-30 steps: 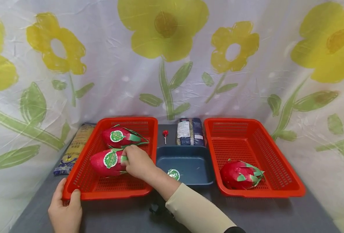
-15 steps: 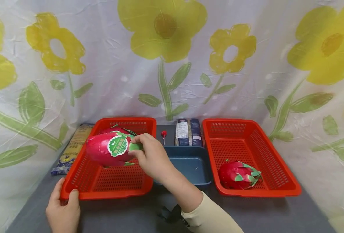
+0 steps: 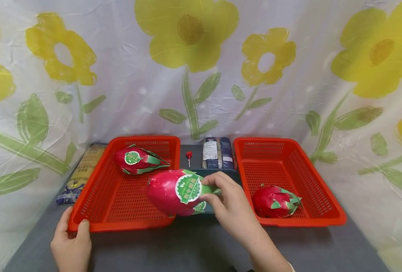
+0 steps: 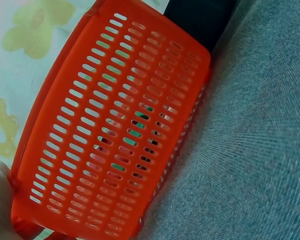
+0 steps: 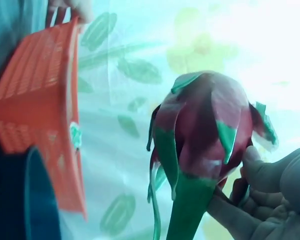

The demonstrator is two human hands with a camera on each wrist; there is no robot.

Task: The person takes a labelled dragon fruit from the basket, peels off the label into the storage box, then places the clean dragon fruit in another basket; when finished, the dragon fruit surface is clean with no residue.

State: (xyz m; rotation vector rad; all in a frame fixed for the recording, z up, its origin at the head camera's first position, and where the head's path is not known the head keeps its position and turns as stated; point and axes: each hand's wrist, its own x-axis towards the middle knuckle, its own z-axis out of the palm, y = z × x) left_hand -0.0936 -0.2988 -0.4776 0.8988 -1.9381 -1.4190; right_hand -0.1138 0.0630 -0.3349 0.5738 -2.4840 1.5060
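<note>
In the head view, the right hand [image 3: 233, 206] pinches the green stem end of a dragon fruit [image 3: 163, 190], held up over the left red basket's right edge and the blue tray. That fruit fills the middle of the right wrist view [image 5: 205, 120], with the right hand [image 5: 265, 200] at its lower right. The left hand [image 3: 71, 241] grips the near left corner of the left red basket [image 3: 126, 226]. A second dragon fruit [image 3: 124, 158] lies at the back of this basket. A third dragon fruit [image 3: 272, 200] rests in the right red basket [image 3: 310, 222].
Between the baskets sits the blue tray [image 3: 226, 174], partly covered by the held fruit and hand. Behind it are a packaged bag [image 3: 218, 153] and a red lollipop [image 3: 189, 155]. A yellow and blue packet [image 3: 82, 173] lies left of the left basket, on the grey table [image 3: 146, 253].
The right hand has lifted the nearer dragon fruit out of the left basket and moved it right and toward the camera. The left hand stays on the basket corner.
</note>
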